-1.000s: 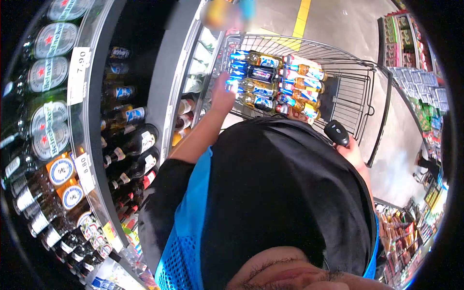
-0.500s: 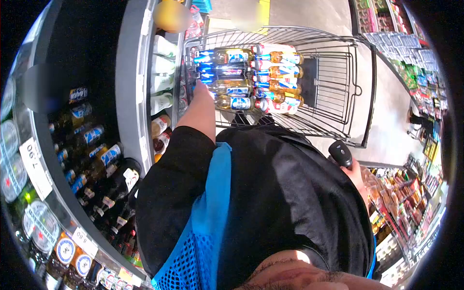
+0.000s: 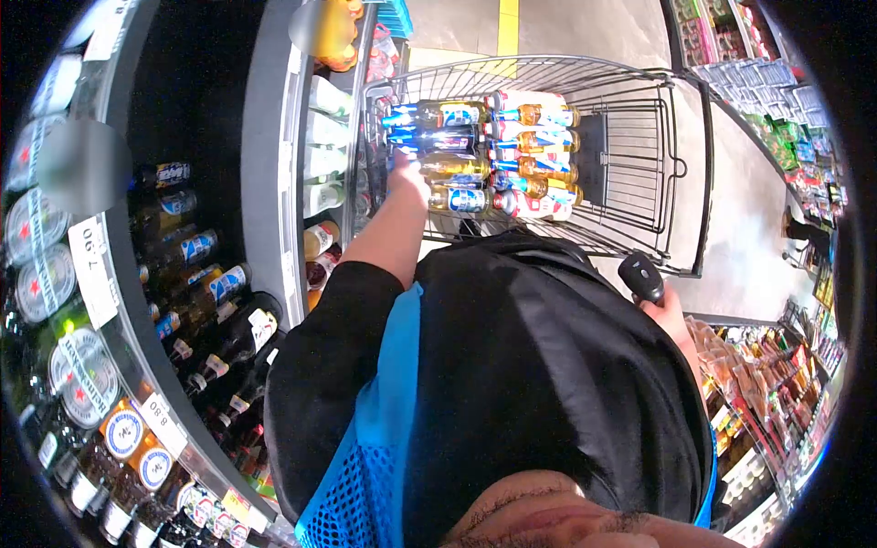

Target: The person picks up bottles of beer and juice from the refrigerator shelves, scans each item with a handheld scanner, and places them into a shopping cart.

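Bottles (image 3: 448, 140) are laid in rows inside the wire cart (image 3: 706, 173); their necks are reached by the left hand (image 3: 407, 176) (finger pose cannot be told). A black device (image 3: 641, 277) is gripped in the right hand's (image 3: 669, 314) curled fingers.

The smooth pale-grey floor (image 3: 749, 247) is marked with yellow; the mesh vest (image 3: 365, 457) is coloured bright blue.

Pale grey floor (image 3: 742, 239), yellow stripe (image 3: 508, 38), dark-framed shelving (image 3: 267, 137) left, packed shelves (image 3: 793, 137) right
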The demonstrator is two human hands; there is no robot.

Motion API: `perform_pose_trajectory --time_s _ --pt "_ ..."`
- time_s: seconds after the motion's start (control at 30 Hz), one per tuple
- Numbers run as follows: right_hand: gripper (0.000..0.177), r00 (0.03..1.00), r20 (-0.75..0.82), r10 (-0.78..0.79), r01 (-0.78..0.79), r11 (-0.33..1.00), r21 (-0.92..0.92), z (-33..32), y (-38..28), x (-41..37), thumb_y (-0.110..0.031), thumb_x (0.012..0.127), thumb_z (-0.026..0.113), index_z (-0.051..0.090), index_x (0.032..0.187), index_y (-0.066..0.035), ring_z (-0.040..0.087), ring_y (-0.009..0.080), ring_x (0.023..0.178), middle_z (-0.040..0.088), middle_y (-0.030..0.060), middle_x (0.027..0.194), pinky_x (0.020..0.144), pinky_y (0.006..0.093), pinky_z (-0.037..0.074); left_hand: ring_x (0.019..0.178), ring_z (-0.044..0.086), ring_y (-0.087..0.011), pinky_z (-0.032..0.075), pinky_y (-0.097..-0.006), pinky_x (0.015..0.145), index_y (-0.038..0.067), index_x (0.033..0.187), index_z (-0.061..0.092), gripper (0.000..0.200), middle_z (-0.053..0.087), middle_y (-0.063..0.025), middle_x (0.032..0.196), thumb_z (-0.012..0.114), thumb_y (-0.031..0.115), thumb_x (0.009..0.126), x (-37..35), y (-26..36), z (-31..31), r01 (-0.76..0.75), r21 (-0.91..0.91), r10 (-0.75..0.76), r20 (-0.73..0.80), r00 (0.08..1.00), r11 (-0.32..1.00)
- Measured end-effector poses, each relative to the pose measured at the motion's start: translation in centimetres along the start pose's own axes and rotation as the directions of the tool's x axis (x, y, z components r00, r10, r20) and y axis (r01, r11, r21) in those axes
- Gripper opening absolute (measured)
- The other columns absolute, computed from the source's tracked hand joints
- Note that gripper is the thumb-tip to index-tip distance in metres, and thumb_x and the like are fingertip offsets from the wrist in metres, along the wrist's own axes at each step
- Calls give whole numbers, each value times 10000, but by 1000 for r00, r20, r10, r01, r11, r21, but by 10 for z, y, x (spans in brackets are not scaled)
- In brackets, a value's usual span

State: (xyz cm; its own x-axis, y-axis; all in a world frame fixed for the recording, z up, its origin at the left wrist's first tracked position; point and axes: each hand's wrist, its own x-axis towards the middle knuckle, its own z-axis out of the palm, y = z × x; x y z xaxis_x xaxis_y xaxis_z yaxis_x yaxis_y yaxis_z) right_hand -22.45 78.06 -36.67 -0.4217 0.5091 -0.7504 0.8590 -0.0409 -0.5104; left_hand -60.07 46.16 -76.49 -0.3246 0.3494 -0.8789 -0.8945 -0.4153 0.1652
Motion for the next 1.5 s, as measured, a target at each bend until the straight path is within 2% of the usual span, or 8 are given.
perform_pose_trajectory --time_s 0.27,0.33,0.43,0.57,0.67,0.87,0.97,1.5 --pt "340 966 117 -229 235 971 -42 10 -44 13 37 791 606 580 1127 -7 544 71 785 613 -16 875 716 230 459 666 532 -131 429 -320 575 97 910 638 184 588 -10 829 652 275 866 -197 29 80 -561 432 581 100 808 706" --pt "329 916 196 -351 372 924 -87 18 -71 12 21 787 609 595 1114 -13 542 68 777 609 -28 862 695 219 449 721 562 -166 473 -315 663 49 905 628 168 619 -62 839 594 213 889 -223 45 67 -745 475 685 728 33 -469" --pt "364 840 349 -416 467 881 -73 37 -113 14 15 756 610 605 1118 -14 563 90 814 635 -8 889 740 254 470 758 561 -233 473 -437 823 96 801 511 102 528 -48 738 532 138 891 -289 61 90 -788 -51 737 395 549 614" --pt "359 695 567 -443 624 763 -169 74 -172 2 46 727 594 607 1084 9 538 68 816 622 2 891 725 245 453 710 656 -250 522 -327 705 6 748 495 125 609 -67 727 557 -98 779 -326 64 80 -826 323 630 775 -51 -463" --pt "345 628 715 -307 605 770 -201 93 -180 20 35 734 603 602 1078 9 523 56 794 611 -23 874 704 240 452 788 686 -250 525 -325 715 8 741 492 144 649 -86 781 517 -134 754 -346 42 83 -955 -66 787 584 199 290" --pt "378 452 775 -442 775 625 -95 111 -183 20 34 765 604 579 1141 4 499 60 849 593 -40 919 752 234 442 799 617 -162 491 -283 746 18 866 584 134 642 -65 863 608 -77 775 -389 36 73 -802 304 674 722 -159 -515" --pt "369 507 748 -429 722 685 -97 103 -179 16 47 776 585 583 1141 -2 509 64 826 596 -41 898 732 233 439 752 614 -148 487 -286 716 26 776 588 127 628 -57 775 706 -19 779 -421 39 74 -979 202 700 694 167 34" --pt "347 800 502 -327 400 915 -41 43 -116 29 87 804 552 587 1143 23 593 87 857 637 -2 968 773 237 481 1001 598 -199 460 -312 936 11 1146 496 326 593 -113 1076 597 -44 841 -460 127 40 -644 691 944 265 -197 -329"
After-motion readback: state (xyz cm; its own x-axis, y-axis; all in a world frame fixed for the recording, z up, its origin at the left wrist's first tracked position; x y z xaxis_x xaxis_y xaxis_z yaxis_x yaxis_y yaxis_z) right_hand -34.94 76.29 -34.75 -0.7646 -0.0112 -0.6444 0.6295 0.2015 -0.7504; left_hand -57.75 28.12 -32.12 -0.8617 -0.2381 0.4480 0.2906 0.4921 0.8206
